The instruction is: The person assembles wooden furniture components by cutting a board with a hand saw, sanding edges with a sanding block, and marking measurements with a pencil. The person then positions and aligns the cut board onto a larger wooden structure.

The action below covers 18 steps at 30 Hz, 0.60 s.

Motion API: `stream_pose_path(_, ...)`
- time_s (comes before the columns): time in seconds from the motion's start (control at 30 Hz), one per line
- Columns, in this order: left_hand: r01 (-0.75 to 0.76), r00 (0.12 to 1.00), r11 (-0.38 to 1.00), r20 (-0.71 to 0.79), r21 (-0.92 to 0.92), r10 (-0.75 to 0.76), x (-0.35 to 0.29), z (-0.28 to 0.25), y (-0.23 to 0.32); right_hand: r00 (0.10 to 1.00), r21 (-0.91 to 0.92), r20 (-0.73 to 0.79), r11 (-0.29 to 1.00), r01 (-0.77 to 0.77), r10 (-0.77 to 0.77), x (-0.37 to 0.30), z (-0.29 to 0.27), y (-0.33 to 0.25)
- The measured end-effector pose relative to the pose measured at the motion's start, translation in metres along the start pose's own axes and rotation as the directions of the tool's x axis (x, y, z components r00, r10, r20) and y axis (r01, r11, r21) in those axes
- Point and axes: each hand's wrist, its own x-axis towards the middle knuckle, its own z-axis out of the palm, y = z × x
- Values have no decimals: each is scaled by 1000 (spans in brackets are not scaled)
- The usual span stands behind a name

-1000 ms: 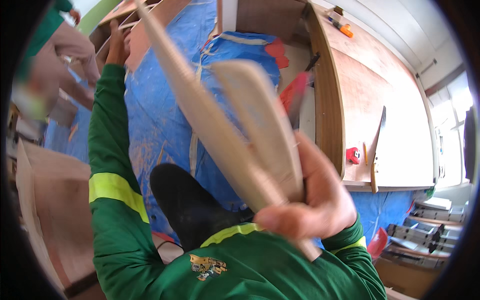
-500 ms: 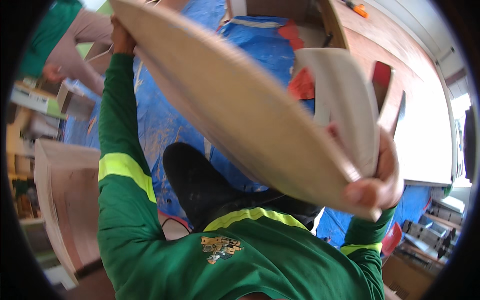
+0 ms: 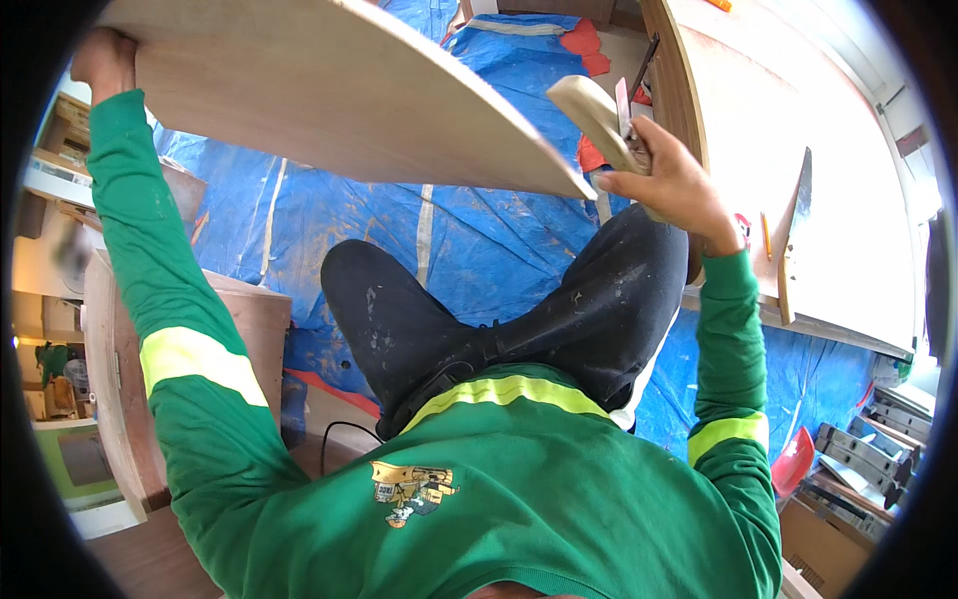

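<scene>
My left hand grips the far left end of a large, thin wooden panel; its fingers are mostly hidden. The panel is raised in front of me over the floor, with a curved edge towards the right. My right hand is closed round a pale tan piece with a rounded end; its exact kind is unclear. A thin pinkish strip stands up beside that piece at my fingers. The panel's right corner lies close to my right thumb; whether they touch I cannot tell.
To the right, a worktable bears a handsaw and an orange pencil. Blue tarpaulin covers the floor. A wooden cabinet-like box stands at my left, and a red scoop-shaped thing lies at lower right.
The panel has swung up and left, with my left hand moving the same way. My right hand has come off its near end and moved up and left, holding the tan piece.
</scene>
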Motion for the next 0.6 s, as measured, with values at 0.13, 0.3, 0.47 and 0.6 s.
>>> stream_pose_path(0.13,-41,988,934,-125,356,92,-32,-28,-26,992,471,-47,879,-78,114,6,43,21)
stream_pose_path(0.3,-244,943,717,-14,653,333,-107,-18,-32,976,860,-44,505,-72,214,1,72,37)
stream_pose_path(0.47,-331,913,708,23,624,407,-219,56,-6,980,875,-11,477,-86,197,8,72,47)
stream_pose_path(0.6,-310,951,908,82,282,299,-293,109,32,983,843,34,524,-125,180,22,75,41)
